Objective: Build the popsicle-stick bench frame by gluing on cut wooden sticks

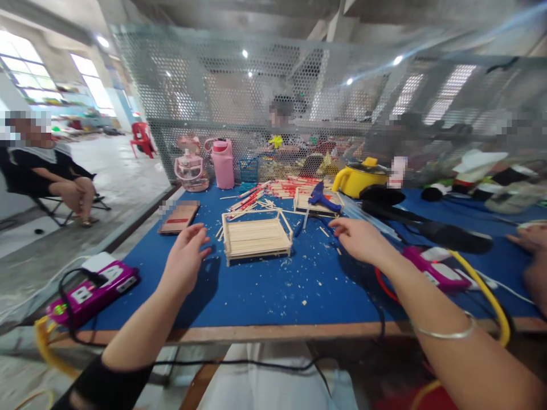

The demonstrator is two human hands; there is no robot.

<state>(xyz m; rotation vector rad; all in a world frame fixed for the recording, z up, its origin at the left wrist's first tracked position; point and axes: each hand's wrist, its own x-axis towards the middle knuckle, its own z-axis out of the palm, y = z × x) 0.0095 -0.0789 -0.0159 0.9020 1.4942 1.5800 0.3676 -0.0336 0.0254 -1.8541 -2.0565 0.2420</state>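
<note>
A small bed-like frame of pale wooden sticks (pixel 256 236) stands on the blue tabletop between my hands. My left hand (pixel 186 253) is raised just left of it, fingers apart, holding nothing. Over the table to the right of the frame, my right hand (pixel 356 238) reaches inward with its fingers loosely bent and nothing visible in them. Beyond its fingertips a blue glue gun (pixel 321 196) rests on a second stick frame (pixel 302 203), nozzle pointing down toward the table. Red-and-white packs of sticks (pixel 294 187) and loose sticks lie behind the nearer frame.
Purple power strips (pixel 105 287) with cables sit at both sides. A brown box (pixel 179 219), a pink bottle (pixel 222 165) and a clear jug (pixel 191 171) stand at left. A yellow pot (pixel 363 179) and a perforated screen (pixel 239 97) are behind. A co-worker's hand (pixel 532 236) shows at right.
</note>
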